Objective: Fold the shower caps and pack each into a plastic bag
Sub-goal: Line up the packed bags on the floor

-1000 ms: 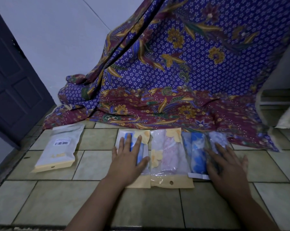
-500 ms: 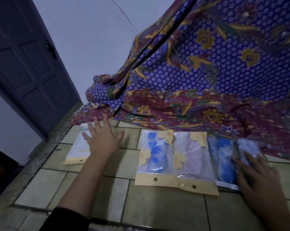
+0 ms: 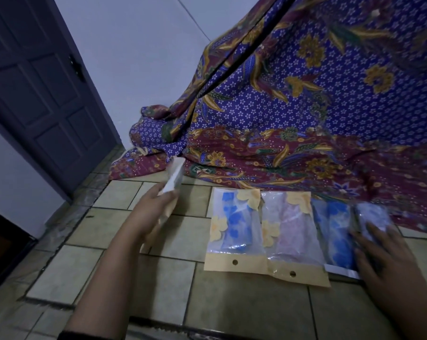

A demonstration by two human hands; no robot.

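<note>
4 caps lay side by side on the tiled floor (image 3: pixel 244 312), just in front of the draped cloth (image 3: pixel 305 119). Farthest left, the blue cap (image 3: pixel 234 227) sat inside a clear bag (image 3: pixel 219 263) printed with yellow flowers, with a tan header strip and a punched hole at its near end. Touching it on the right, the pink cap (image 3: pixel 293 231) sat in a 2nd bag (image 3: pixel 303 274) of the same kind, the 2 headers meeting edge to edge. Next came a 2nd blue cap (image 3: pixel 335 236) with a white strip at its near end; whether a bag enclosed it, I could not tell. The pale cap (image 3: pixel 373 214) was last in the row, its far end near the hem of the cloth.

The right hand (image 3: pixel 391 266) lay flat over the near end of the pale cap, its grip apart, fingers straight and spread, fingertips touching the cap. The left hand (image 3: pixel 156 212) was raised above the floor, well left of the row, its grip clamped on a white pack (image 3: pixel 174 179), which stood tilted up from the fingers and was blurred. At the left, a dark door (image 3: pixel 48 106) stood beside a pale wall (image 3: pixel 138 57).
</note>
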